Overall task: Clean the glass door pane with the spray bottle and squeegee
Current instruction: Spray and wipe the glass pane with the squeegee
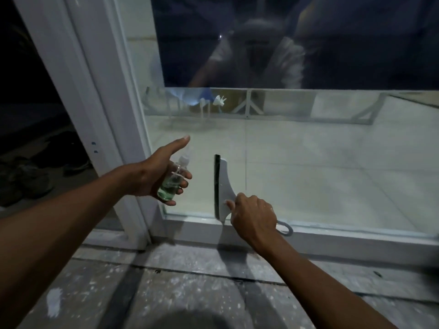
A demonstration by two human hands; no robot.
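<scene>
White plastic squeegee (224, 186) with a black rubber blade stands upright against the lower glass door pane (308, 162), its long edge vertical, bottom tip near the white frame sill (332, 236). The right hand (254, 217) grips its handle, fingers curled. Just left, the left hand (152, 176) holds a small clear spray bottle of green liquid (172, 184), forefinger raised, nearer the door's left edge.

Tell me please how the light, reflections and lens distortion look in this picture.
Head view: dim, bluish light; the glass pane mirrors the person faintly in its dark upper part; the squeegee and right hand cast a shadow on the floor; the wide lens tilts the door frame.
</scene>
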